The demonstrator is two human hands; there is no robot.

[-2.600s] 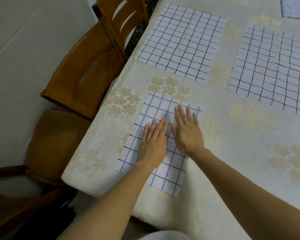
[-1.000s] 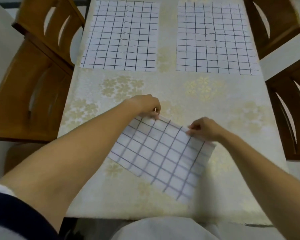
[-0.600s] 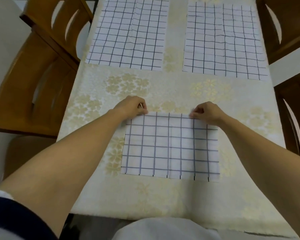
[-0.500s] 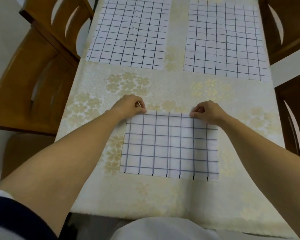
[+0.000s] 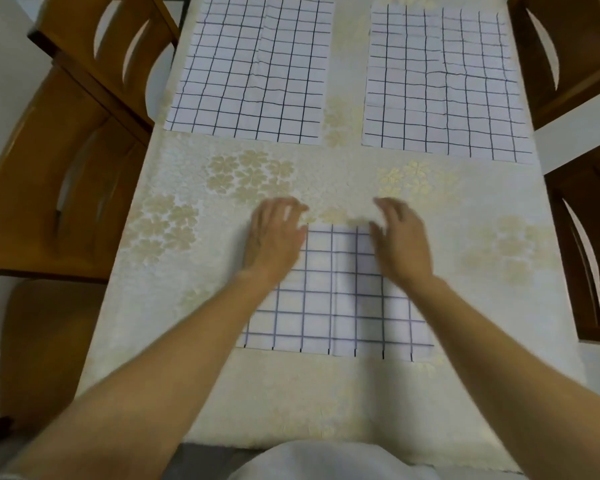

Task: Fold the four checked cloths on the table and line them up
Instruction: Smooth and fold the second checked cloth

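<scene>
Left hand [image 5: 274, 242]: fingers [image 5: 291, 206] loosely spread, slightly bent, pinching nothing; the tips are motion-blurred. The palm lies over the 10 o'clock corner of the folded cloth [image 5: 336, 299], and the tips extend past its far edge, over the counter [image 5: 326, 174]. I cannot tell whether my palm presses the fabric or hovers just above it.

Right hand [image 5: 402, 247]: same posture, fingers spread and relaxed, nothing held, tips blurred. It covers the cloth toward its 2 o'clock corner; contact is likewise unclear. My two hands are apart, with a strip of checks showing between them.

Folded cloth: white with a dark grid, lying flat and square to the counter edge at 6 o'clock, directly before me. A crease runs from 12 to 6 through its middle. Both my forearms cross it from the near corners.

Farther out, at 11 o'clock, the left flat cloth [image 5: 253, 67] is spread out larger. At 1 o'clock the right flat cloth [image 5: 444, 81] is likewise spread and faintly rippled. A gap of counter separates the two, and both lie well apart from the folded cloth.

The counter carries a cream cover with pale flower clusters. Left chair [image 5: 66, 161], wooden, at 9 o'clock; right chair [image 5: 596, 258] at 3 o'clock.
</scene>
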